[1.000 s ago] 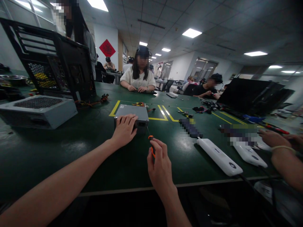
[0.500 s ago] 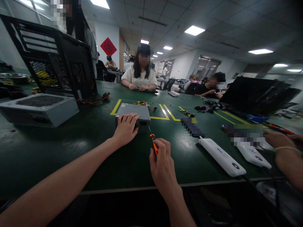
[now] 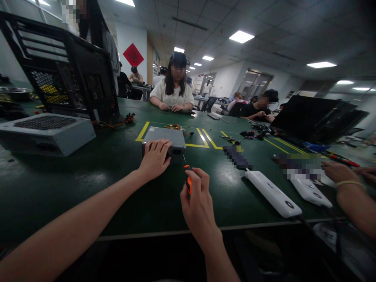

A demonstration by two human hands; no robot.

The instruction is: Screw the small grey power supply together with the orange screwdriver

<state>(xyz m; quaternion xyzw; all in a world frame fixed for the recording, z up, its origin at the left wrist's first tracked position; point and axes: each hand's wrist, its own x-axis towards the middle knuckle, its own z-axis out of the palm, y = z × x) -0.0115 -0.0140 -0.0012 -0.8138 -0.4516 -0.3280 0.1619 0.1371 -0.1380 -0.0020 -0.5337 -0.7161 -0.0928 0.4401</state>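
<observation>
A grey computer power supply [image 3: 173, 135] sits on the green table in front of me, its socket side facing me. My left hand [image 3: 155, 159] grips its near edge, fingers over the top and thumb against the front face. In my right hand [image 3: 199, 196] is a screwdriver [image 3: 188, 183] with an orange and black handle, held between thumb and fingers. Its thin shaft points up at the lower right corner of the power supply's near face. Whether the tip touches a screw is too small to tell. Coloured cables [image 3: 174, 126] come out behind the unit.
To the left lie a second, larger power supply [image 3: 73, 137] and a black computer case [image 3: 96, 86]. On the right are two white power banks [image 3: 274, 194] with phones, another person's hand [image 3: 342, 174], and dark panels [image 3: 311, 113]. A person [image 3: 172, 92] sits across the table.
My right hand and the screwdriver have shifted slightly left, and the handle stands more upright. My left hand keeps its hold on the power supply. The whole view has moved a little.
</observation>
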